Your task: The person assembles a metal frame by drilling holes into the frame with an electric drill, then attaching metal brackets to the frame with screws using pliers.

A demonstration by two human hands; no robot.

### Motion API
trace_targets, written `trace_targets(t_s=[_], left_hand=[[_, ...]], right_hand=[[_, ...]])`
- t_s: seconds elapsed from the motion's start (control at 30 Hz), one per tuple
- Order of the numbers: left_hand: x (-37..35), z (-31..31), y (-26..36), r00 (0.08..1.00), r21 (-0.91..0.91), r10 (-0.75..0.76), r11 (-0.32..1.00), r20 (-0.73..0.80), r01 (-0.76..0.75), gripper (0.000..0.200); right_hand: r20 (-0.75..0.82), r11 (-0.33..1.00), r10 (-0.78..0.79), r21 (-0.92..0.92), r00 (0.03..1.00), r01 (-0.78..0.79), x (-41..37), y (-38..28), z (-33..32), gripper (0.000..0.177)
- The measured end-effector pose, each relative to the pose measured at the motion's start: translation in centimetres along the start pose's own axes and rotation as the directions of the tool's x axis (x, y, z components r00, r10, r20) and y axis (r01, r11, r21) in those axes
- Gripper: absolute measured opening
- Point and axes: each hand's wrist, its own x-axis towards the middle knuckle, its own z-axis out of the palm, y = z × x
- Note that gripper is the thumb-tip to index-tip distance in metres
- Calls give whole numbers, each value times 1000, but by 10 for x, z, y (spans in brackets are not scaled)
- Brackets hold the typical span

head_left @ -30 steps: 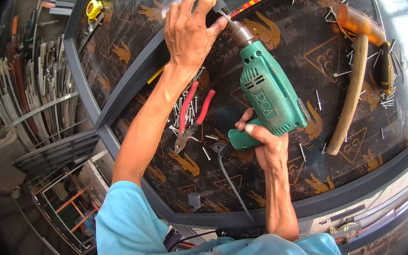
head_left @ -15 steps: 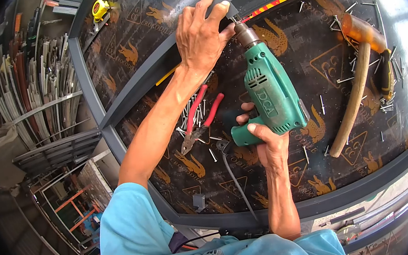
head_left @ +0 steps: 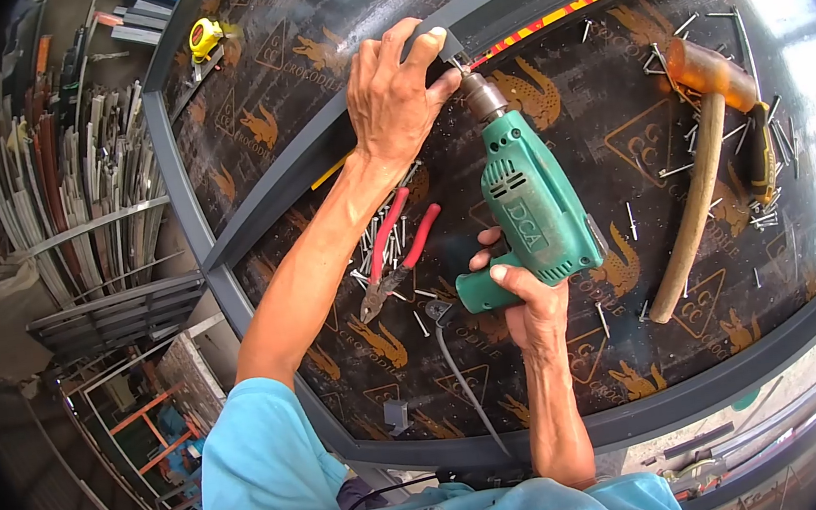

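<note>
A green drill [head_left: 531, 203] lies across the middle, its chuck pointing up and left. My right hand [head_left: 525, 294] is closed around its handle. Near the drill's tip, my left hand [head_left: 399, 85] holds a small dark metal bracket [head_left: 445, 46] against the grey metal frame [head_left: 510, 0], fingers on top and thumb beside the bit. The bit meets the bracket; the exact contact is too small to tell. Red-handled pliers [head_left: 390, 247] rest among screws below my left forearm.
On the right lie a mallet [head_left: 704, 156] with an orange head, a black-and-yellow screwdriver [head_left: 762, 154] and scattered screws. A yellow tape measure [head_left: 204, 38] sits upper left. A small grey bracket [head_left: 397, 415] and a cable [head_left: 464, 379] are near the lower frame edge.
The drill and both hands appear slightly lower and further left, and the drill tilts a little more. The view has shifted slightly. Both grips look the same.
</note>
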Motion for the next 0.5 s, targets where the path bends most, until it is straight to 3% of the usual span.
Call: trace_targets(t_s=[0.5], left_hand=[[-1, 5, -2, 999, -16, 3, 1000, -35, -4, 49]], right_hand=[[24, 997, 29, 72, 999, -31, 0, 2, 3, 59]])
